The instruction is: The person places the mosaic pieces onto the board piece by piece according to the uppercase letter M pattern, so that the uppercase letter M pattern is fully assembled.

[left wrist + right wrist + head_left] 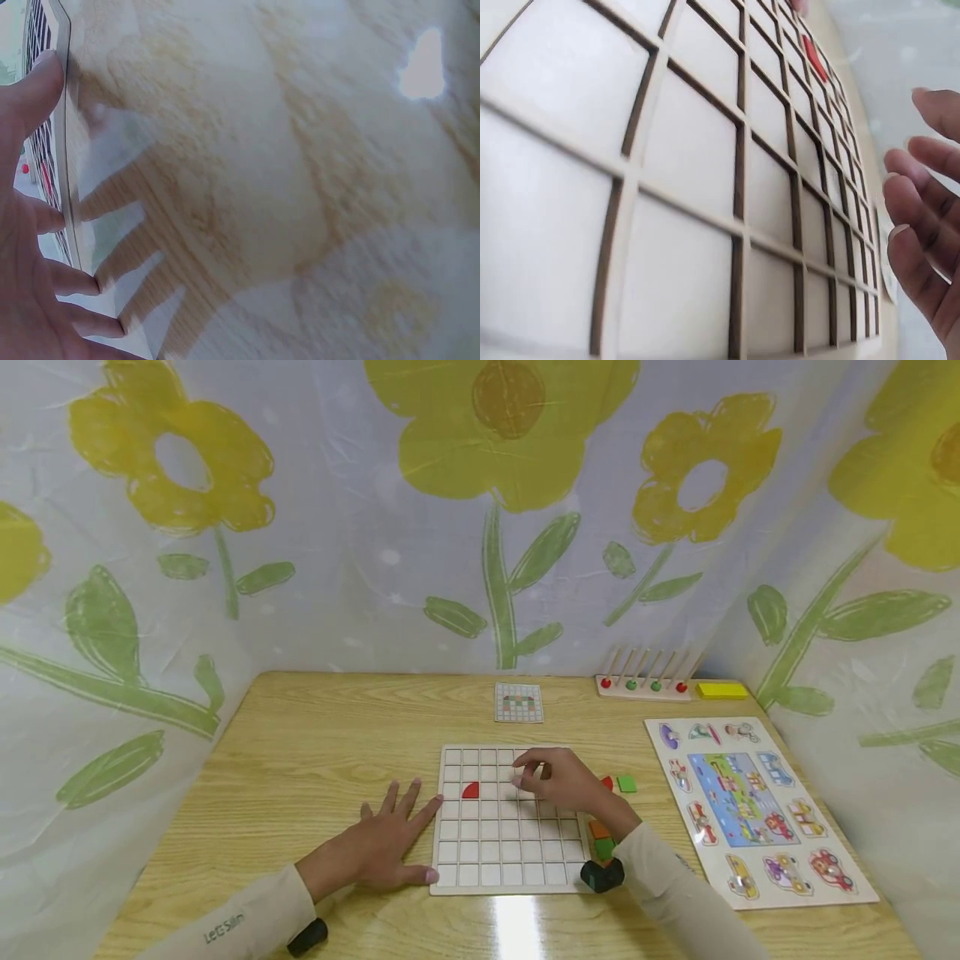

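Note:
A white gridded board [489, 829] lies on the table, with one red quarter-circle piece [471, 790] in a cell of its upper left part. My left hand [382, 850] lies spread at the board's left edge, its thumb and index fingertips right at the rim. My right hand [561, 778] hovers over the board's upper right part with loosely bent fingers. No piece shows between its fingertips [901, 234] in the right wrist view. Beside the board's right edge lie loose pieces: a green square [626, 783], a red piece [607, 782] and an orange piece [599, 829], partly behind the right arm.
A small pattern card [519, 702] lies behind the board. At the back right stand a peg rack [642, 687] with red and green beads and a yellow block [722, 691]. A picture puzzle board [757, 814] lies on the right. Flowered cloth [337, 527] hangs around the table.

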Demonstrator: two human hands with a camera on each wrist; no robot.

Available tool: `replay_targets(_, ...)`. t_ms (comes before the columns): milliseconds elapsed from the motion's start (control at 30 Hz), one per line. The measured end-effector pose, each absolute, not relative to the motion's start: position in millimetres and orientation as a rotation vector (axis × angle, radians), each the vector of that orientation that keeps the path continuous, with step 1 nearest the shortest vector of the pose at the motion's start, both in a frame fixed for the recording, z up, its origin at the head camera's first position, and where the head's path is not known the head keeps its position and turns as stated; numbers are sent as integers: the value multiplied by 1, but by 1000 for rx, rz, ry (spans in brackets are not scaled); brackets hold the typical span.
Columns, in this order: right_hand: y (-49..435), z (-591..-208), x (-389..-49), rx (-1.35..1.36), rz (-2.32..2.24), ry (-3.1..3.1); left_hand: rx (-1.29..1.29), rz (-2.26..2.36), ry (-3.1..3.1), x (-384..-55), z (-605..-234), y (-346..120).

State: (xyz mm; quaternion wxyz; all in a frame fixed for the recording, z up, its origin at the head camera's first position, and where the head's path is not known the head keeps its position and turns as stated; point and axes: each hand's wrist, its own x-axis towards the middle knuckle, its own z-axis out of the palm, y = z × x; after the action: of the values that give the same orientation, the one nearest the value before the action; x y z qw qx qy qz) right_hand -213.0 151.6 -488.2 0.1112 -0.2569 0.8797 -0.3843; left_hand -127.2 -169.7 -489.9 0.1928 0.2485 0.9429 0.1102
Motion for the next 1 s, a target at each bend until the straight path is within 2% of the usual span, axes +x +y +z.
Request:
replay_targets(500,199,-478,-213,-677,-1221,2698,706,319,2657,-126,-489,-170)
replay_targets(1000,258,-492,-213,-548,-1191,2792,692,326,2646,-125,-486,-170)
